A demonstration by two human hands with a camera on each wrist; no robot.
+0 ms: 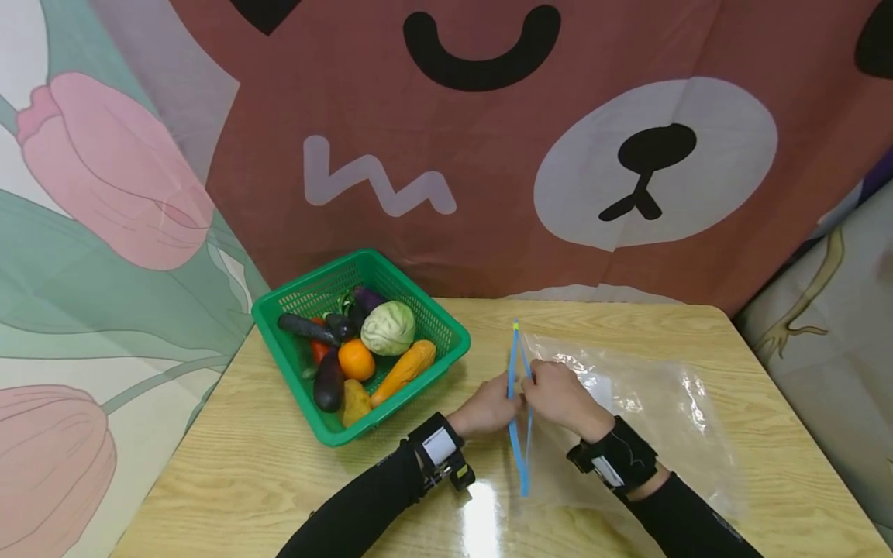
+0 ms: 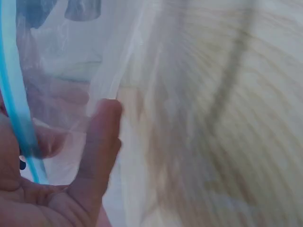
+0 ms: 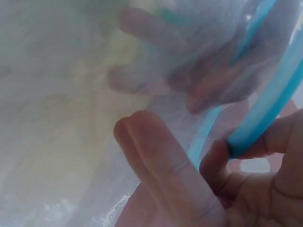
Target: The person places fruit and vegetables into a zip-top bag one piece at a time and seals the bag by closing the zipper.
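Observation:
A clear plastic zip bag (image 1: 663, 418) lies on the right of the table, its blue-edged mouth (image 1: 518, 449) standing up and parted into two strips. My left hand (image 1: 488, 404) grips the left strip, and in the left wrist view the blue strip (image 2: 19, 113) runs down into its fingers. The other strip is pinched by my right hand (image 1: 561, 397); in the right wrist view the blue edge (image 3: 265, 113) sits between thumb and a curled finger. Two more fingers (image 3: 156, 151) of that hand lie straight along the film. Through the film, the opposite hand shows blurred.
Left of the bag stands a green basket (image 1: 456, 337) holding a cabbage (image 1: 387, 328), an orange (image 1: 356, 360), eggplants (image 1: 329, 384) and other produce. The wooden table (image 1: 230, 465) ends at a printed cloth (image 1: 418, 256) hanging behind it.

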